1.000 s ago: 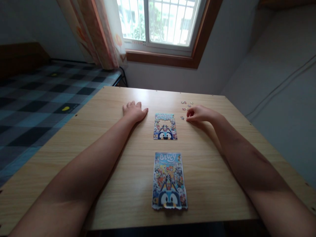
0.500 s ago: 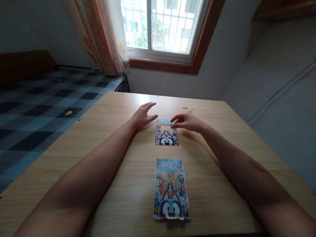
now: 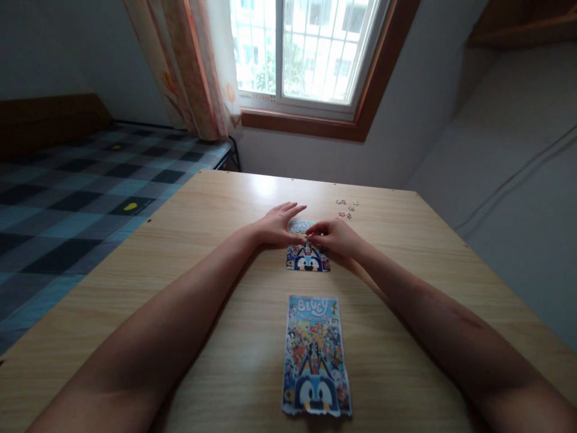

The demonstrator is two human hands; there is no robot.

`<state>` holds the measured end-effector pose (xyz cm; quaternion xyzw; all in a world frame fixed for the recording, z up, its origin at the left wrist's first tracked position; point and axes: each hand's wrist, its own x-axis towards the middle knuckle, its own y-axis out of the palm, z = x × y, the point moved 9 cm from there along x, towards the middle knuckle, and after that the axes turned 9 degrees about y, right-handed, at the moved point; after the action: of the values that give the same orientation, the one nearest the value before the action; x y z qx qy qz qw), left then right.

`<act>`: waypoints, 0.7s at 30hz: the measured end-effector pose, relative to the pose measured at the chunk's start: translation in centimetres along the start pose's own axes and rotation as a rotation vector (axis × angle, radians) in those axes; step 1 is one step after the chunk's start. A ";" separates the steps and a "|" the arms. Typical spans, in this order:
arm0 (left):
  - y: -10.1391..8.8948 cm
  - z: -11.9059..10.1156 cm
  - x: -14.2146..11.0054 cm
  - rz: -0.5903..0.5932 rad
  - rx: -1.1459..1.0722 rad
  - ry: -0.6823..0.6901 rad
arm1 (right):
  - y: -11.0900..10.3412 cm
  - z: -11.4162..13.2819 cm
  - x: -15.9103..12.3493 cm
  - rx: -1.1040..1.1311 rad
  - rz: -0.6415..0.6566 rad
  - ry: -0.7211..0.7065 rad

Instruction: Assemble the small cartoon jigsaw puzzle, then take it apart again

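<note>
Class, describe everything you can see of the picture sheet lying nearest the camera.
The picture sheet looks like paper or thin plastic: a tall rectangle with a pale border and a ragged near edge. White letters reading BLUEY cross its blue top; small colourful cartoon figures crowd the middle; a large blue dog-like face peers from the bottom. It lies roughly flat on the wooden table, nearer the camera than the jigsaw, only the table touching it.

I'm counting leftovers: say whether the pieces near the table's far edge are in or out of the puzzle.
Out: the pieces lie on the table, a gap separating them from the puzzle.
</note>
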<state>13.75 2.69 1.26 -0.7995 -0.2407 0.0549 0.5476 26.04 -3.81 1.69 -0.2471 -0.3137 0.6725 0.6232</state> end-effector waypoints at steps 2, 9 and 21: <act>0.3 -0.2 0.1 0.032 0.041 -0.012 | -0.1 0.2 -0.1 -0.040 -0.023 -0.004; 0.6 -0.4 0.2 0.076 0.094 -0.034 | -0.4 1.5 -0.8 -0.158 -0.081 -0.070; 0.8 0.1 0.2 0.072 0.083 -0.036 | -0.6 1.6 -0.7 -0.159 -0.108 -0.145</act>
<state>14.15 2.59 0.50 -0.7832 -0.2190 0.0989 0.5734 25.36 -4.68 3.13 -0.2292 -0.4229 0.6270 0.6127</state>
